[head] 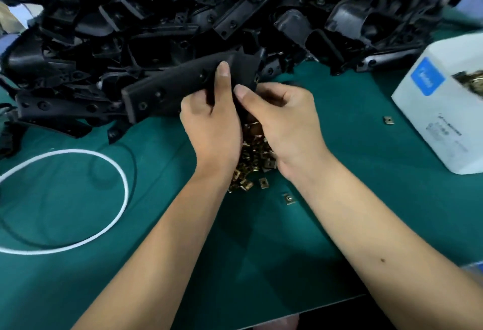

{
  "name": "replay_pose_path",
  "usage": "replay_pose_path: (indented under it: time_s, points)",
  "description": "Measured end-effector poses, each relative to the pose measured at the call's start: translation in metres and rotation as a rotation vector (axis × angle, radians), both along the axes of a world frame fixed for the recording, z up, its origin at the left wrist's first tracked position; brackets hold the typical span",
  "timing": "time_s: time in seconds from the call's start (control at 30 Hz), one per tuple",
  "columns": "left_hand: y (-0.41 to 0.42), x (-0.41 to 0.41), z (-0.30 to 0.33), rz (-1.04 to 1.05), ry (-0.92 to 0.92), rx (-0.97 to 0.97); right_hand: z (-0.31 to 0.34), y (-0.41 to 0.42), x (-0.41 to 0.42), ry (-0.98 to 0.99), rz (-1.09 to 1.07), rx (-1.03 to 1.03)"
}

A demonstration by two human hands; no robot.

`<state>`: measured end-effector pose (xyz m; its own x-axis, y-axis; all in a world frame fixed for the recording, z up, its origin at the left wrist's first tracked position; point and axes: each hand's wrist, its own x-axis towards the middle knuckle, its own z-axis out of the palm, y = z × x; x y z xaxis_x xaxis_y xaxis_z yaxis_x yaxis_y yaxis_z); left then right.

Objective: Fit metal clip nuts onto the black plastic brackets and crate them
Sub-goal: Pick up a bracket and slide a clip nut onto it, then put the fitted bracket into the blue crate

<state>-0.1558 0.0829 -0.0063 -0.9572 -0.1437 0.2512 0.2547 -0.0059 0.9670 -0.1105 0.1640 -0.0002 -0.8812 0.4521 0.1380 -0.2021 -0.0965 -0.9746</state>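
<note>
A long black plastic bracket (167, 89) is held above the green table, slanting up to the right. My left hand (214, 125) grips its right end, thumb laid on top. My right hand (282, 120) pinches the same end with thumb and curled fingers; what lies under those fingertips is hidden. Beneath both hands sits a heap of brass-coloured clip nuts (254, 157). A large pile of black brackets (183, 15) fills the back of the table.
A white box (439, 120) with a blue label stands at the right, clip nuts showing in its open top. Loose nuts (288, 198) lie near the heap and by the box (388, 120). A white cord loop (78, 199) lies left. The table's front edge (300, 311) runs below my forearms.
</note>
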Motion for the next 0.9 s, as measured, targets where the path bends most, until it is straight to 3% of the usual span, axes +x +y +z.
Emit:
replay_pose_path:
  time_s: [0.1, 0.2, 0.4, 0.5, 0.67, 0.9]
  points:
    - [0.031, 0.018, 0.016, -0.011, 0.173, -0.116, 0.017, 0.025, 0.018, 0.020, -0.141, -0.042]
    - [0.078, 0.047, 0.037, -0.107, 0.287, -0.063, 0.038, 0.060, 0.048, 0.114, -0.243, -0.086]
    - [0.189, 0.143, 0.062, -0.502, 0.327, -0.094, 0.052, 0.165, 0.167, 0.295, -0.561, -0.211]
    - [0.241, 0.214, 0.053, -0.805, 0.255, -0.100, 0.025, 0.211, 0.248, 0.405, -0.555, -0.351]
    - [0.301, 0.313, -0.014, -1.233, -0.068, -0.344, -0.070, 0.250, 0.352, 0.315, -0.671, -0.691]
    - [0.299, 0.347, -0.156, -1.373, -0.784, -0.641, -0.204, 0.255, 0.411, -0.113, -1.050, -1.205]
